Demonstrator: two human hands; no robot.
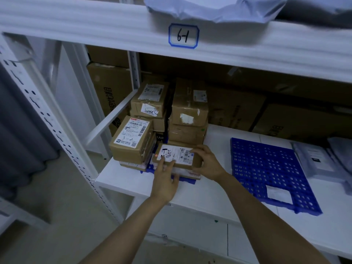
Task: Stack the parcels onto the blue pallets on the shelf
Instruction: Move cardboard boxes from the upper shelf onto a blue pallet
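Observation:
A small flat cardboard parcel (176,154) with a white label lies on top of thin parcels on the left blue pallet (185,179), whose edge barely shows. My right hand (206,163) grips the parcel's right end. My left hand (164,180) has straight fingers pressing its front edge and label. Behind it stand several stacked brown parcels: one marked 3-2 (133,138), a taller stack (150,100) and another (189,109). A second blue pallet (266,168) lies to the right, bare except for a white label.
The white shelf board (209,199) carries both pallets. Large cardboard boxes (238,111) line the back. Grey plastic mailer bags (320,159) lie at the far right. The upper shelf beam with tag 6-1 (183,36) hangs overhead. A white perforated upright (38,103) stands at left.

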